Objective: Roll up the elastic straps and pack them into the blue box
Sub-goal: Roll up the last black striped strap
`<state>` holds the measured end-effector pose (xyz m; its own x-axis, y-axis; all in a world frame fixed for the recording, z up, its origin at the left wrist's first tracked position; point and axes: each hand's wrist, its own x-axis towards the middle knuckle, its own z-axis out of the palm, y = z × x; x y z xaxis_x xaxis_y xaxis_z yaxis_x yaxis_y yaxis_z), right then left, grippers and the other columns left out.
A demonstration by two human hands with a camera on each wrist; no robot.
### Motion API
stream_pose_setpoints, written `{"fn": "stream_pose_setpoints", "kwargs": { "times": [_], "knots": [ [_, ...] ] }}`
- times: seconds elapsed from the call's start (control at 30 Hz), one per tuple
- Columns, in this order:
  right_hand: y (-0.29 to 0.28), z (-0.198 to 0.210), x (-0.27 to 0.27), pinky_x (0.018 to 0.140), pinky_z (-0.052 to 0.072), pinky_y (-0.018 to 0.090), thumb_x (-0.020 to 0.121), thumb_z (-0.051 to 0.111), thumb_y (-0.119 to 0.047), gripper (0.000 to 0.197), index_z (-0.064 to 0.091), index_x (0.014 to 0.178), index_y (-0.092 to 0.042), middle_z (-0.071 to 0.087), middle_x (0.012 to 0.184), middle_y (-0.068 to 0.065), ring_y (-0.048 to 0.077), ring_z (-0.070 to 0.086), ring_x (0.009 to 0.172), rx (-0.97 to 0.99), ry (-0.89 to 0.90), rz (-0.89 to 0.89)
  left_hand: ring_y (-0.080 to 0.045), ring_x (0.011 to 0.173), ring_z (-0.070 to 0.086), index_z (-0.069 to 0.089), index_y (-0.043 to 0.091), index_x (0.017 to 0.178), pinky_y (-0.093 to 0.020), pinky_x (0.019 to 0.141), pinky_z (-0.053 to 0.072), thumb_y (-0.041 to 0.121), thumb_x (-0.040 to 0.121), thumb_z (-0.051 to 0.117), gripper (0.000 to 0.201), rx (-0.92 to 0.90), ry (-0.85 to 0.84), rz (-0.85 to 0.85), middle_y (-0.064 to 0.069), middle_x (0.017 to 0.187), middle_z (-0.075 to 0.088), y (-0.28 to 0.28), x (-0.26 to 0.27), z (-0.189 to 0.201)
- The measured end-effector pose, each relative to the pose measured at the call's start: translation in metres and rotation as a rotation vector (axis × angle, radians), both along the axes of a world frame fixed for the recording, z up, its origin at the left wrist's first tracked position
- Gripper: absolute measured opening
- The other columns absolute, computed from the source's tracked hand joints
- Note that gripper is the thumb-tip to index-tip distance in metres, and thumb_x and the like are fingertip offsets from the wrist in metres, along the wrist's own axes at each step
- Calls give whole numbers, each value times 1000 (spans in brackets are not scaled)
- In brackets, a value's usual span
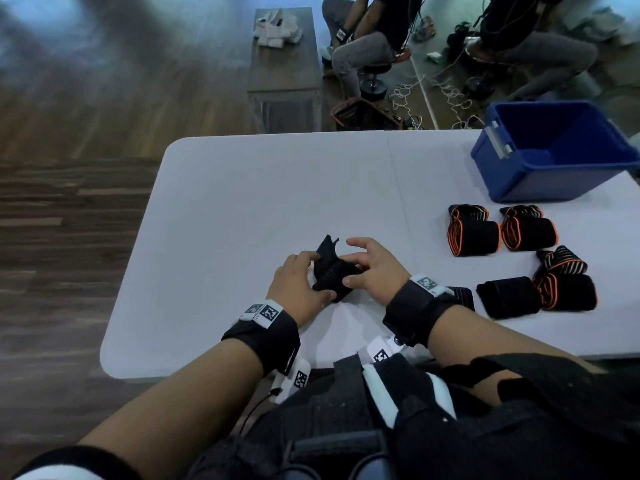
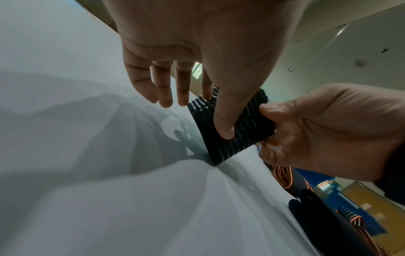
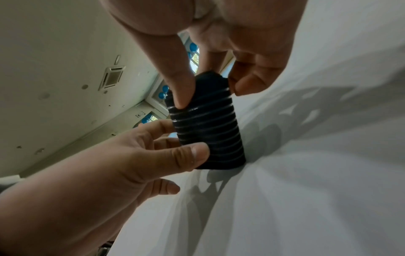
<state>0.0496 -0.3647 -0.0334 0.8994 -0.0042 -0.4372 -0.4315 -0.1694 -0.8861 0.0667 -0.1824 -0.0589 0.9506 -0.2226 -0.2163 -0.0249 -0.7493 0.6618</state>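
A black ribbed elastic strap (image 1: 333, 274), mostly rolled, stands on the white table (image 1: 242, 202) near its front middle, a loose tail sticking up behind. My left hand (image 1: 306, 282) pinches the roll's left side, thumb pressed on the ribs in the left wrist view, where the strap (image 2: 243, 133) touches the table by one corner. My right hand (image 1: 365, 268) holds the other side, thumb on the strap (image 3: 208, 131) and fingers (image 3: 247, 83) curled by its top. The blue box (image 1: 554, 157) stands tilted at the far right, with nothing visible inside.
Several rolled straps, black with orange edges (image 1: 474, 233), lie at the right between my hands and the box, with a plain black one (image 1: 509, 296) nearer. Beyond the table are a grey bench (image 1: 284, 64), cables on the floor and seated people.
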Motion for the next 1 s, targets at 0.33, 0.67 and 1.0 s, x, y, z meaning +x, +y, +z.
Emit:
{"fn": "stream_pose_setpoints", "kwargs": {
  "times": [0.33,0.67,1.0],
  "knots": [
    [-20,10,-23,87,56,35,70,70,19,83,44,134,-27,61,114,-1,22,61,112,-87,-111,-249,-18,93,64,59,28,109,-32,82,52,28,70,73,42,-60,17,-312,6,101,70,-32,21,15],
    [-57,13,-69,57,53,23,92,65,-9,31,64,123,-14,73,97,4,9,68,72,-187,-112,-452,-23,86,68,57,28,106,-45,82,58,28,63,67,45,-444,228,-372,-4,95,68,-80,26,23],
    [-116,23,-61,87,58,44,76,65,-49,53,61,123,-26,71,102,-6,14,69,92,-314,-67,-468,-30,81,73,58,17,109,-54,80,60,15,82,76,32,-441,279,-164,-10,92,72,-144,38,19]
  ]
}}
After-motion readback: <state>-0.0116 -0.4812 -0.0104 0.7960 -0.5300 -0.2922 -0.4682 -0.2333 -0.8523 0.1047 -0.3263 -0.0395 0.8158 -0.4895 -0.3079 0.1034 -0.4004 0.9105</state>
